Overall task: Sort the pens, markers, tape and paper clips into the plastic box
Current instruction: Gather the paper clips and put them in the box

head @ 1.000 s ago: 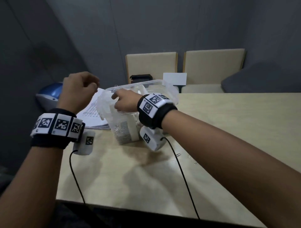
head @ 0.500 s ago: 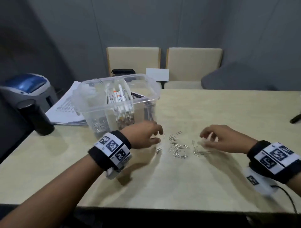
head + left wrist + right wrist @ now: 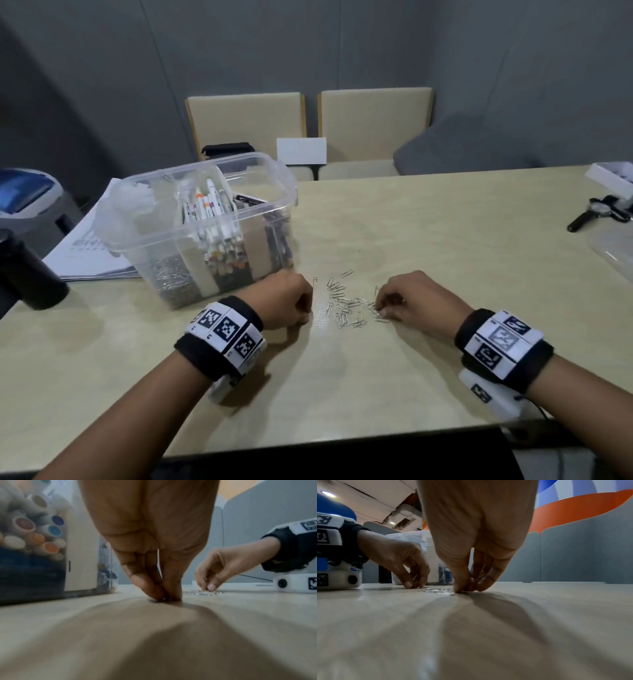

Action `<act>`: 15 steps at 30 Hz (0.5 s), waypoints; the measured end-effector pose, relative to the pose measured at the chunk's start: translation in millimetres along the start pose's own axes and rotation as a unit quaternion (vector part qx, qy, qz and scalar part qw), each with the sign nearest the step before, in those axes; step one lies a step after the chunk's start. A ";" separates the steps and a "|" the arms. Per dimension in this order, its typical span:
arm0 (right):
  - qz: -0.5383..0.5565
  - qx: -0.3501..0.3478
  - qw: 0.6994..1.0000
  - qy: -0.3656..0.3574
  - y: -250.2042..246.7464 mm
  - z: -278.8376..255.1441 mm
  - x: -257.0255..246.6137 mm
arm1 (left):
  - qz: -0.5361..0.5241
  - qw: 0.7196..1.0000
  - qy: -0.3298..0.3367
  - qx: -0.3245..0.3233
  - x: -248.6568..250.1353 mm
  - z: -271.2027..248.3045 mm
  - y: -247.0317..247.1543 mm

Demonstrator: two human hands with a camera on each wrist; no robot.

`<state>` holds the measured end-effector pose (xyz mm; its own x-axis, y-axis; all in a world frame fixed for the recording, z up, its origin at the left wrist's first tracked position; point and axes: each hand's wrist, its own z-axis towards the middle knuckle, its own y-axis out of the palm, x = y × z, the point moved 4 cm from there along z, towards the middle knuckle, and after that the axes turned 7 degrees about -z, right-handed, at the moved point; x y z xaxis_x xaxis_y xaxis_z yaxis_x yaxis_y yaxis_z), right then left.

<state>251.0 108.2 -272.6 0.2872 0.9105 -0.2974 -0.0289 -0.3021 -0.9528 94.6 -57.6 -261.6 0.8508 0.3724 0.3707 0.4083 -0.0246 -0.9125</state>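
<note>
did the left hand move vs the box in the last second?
Yes. The left hand went from raised beside the box rim down to the table, right of the box's front corner, at the paper clips.

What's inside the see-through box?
The plastic box holds upright markers in the middle, a heap of paper clips at its left front, and dark pens on the right. Dividers hide the rest.
</note>
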 end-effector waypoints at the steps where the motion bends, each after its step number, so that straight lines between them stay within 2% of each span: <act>1: -0.007 -0.001 1.000 -0.004 1.3 4.7 -8.7 | 0.001 1.000 0.005 0.009 0.5 -3.1 0.3; 6: 0.005 0.045 0.999 -0.007 -5.2 7.5 -22.5 | 0.013 1.000 0.014 0.024 0.7 -8.6 7.0; 10: -0.018 -0.059 0.997 -0.048 6.8 3.1 -18.2 | 0.001 0.999 0.034 0.039 5.6 -3.7 10.9; 11: -0.029 -0.066 0.996 -0.057 9.6 4.3 -18.0 | -0.001 0.998 0.037 0.048 7.0 -2.5 9.8; 15: -0.012 -0.020 0.999 -0.046 4.7 11.8 -19.6 | -0.029 0.994 0.013 0.104 8.1 8.0 -1.4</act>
<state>234.0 92.2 -272.0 0.1983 0.9394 -0.2796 0.0158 -0.2883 -0.9574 98.3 -47.1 -258.6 0.8373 0.3441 0.4249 0.3814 0.1892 -0.9049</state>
